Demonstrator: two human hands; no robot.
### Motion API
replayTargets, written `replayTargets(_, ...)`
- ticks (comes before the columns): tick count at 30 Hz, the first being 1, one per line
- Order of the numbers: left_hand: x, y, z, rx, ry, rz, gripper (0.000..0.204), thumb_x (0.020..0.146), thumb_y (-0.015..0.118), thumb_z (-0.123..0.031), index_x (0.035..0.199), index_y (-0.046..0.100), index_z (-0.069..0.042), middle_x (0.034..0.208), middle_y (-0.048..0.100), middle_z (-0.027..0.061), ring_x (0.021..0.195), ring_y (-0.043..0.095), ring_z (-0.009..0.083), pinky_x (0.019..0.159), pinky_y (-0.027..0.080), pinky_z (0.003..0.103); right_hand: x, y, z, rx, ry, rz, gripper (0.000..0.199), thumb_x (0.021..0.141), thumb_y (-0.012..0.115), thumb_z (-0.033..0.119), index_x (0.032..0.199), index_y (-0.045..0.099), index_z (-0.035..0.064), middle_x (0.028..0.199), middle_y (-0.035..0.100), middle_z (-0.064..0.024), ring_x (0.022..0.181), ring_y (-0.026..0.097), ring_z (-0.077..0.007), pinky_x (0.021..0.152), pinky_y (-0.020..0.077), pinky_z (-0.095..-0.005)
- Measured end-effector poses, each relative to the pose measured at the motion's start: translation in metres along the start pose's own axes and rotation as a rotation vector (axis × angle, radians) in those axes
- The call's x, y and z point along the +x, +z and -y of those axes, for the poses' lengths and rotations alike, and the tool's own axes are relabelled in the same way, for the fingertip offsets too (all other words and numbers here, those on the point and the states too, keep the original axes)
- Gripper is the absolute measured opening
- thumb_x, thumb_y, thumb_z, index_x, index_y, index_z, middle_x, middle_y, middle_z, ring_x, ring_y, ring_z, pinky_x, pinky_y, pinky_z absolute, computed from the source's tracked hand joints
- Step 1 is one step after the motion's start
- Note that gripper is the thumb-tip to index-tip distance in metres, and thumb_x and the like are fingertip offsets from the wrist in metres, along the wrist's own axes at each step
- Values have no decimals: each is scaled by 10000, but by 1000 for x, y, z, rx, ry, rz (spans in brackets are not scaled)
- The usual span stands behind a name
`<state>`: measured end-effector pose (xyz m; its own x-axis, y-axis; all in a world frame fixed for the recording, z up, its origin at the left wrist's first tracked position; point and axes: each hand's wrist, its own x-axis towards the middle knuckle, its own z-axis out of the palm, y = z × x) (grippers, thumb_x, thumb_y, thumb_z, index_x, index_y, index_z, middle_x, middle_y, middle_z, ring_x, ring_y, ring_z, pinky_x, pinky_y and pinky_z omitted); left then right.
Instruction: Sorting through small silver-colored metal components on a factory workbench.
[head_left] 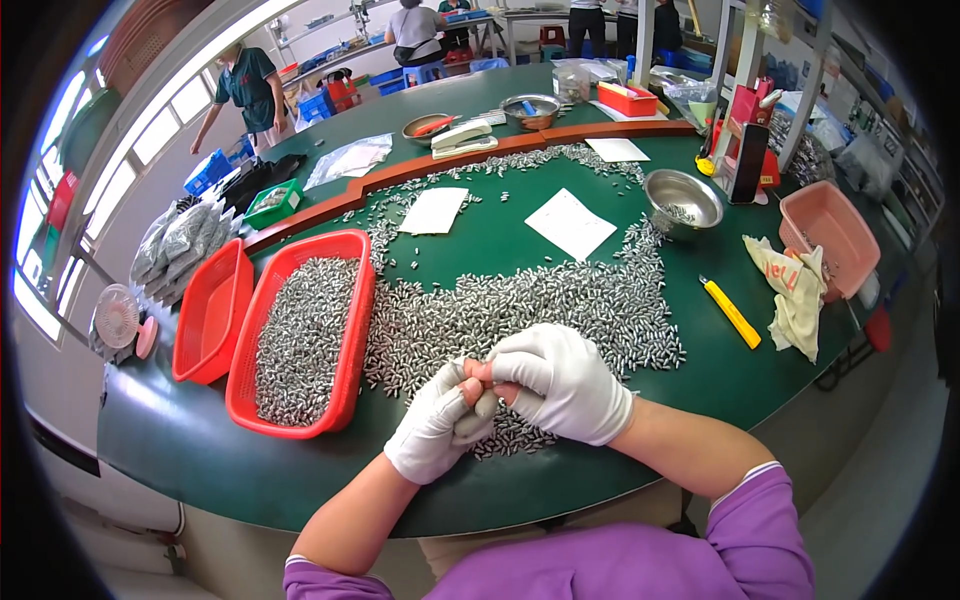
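Note:
Above the near edge of a wide heap of small silvery, pointed metal pieces (520,305), my two hands meet in white gloves with bare fingertips. My left hand (435,428) is closed, thumb and fingers pinched together. Against it presses my right hand (566,382), its fingers also closed in a pinch. Whatever lies between the fingertips is too small and covered to make out. More of the same pieces fill a red plastic basket (347,372) left of the heap. Two white paper sheets (571,224) lie flat beyond the heap.
An empty red basket (212,310) stands at far left. On the right are a steel bowl (684,190), a yellow utility knife (731,313), a pale cloth (793,298) and a pink basket (850,240). A reddish-brown strip (420,172) borders the heap's far side. People work in the background.

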<state>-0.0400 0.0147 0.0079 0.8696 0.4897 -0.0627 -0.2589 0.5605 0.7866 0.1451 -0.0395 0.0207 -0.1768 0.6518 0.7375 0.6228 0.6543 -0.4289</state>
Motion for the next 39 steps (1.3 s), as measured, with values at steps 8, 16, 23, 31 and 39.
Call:
replayTargets(8, 0, 0, 1, -14, -9, 1, 172, 948, 569, -283, 1028, 514, -142, 667, 419, -32, 467, 255, 45, 454, 221, 199, 2, -1, -1, 21, -52, -27, 217, 701, 714, 53, 892, 616, 79, 829, 634, -70, 691, 605, -284, 600, 491, -372)
replayTargets(16, 1, 2, 1, -18, -15, 6, 151, 951, 564, -282, 1017, 523, -152, 638, 397, -38, 465, 252, 52, 461, 228, 204, 0, -2, -1, 7, -44, -39, 210, 709, 712, 66, 888, 604, 88, 846, 637, -67, 717, 612, -286, 623, 496, -370)
replayTargets(23, 1, 1, 1, -37, -18, 25, 152, 952, 560, -285, 1011, 534, -146, 633, 388, -40, 467, 245, 52, 460, 230, 205, -1, 1, -3, -25, -75, -75, 207, 713, 709, 70, 892, 605, 91, 841, 635, -67, 673, 603, -284, 579, 489, -371)
replayTargets(31, 0, 2, 2, -8, 32, -43, 167, 956, 553, -285, 1017, 531, -132, 652, 402, -38, 470, 255, 45, 452, 232, 200, 0, -1, -6, -21, -85, -71, 215, 706, 714, 69, 892, 607, 86, 830, 633, -67, 665, 599, -282, 575, 486, -371)
replayTargets(39, -2, 3, 1, 3, 22, -41, 182, 940, 580, -296, 996, 519, -133, 620, 389, -34, 458, 265, 52, 440, 224, 208, 0, -2, -4, 67, -99, -17, 286, 704, 699, 38, 980, 633, 68, 867, 639, -87, 710, 615, -286, 587, 494, -379)
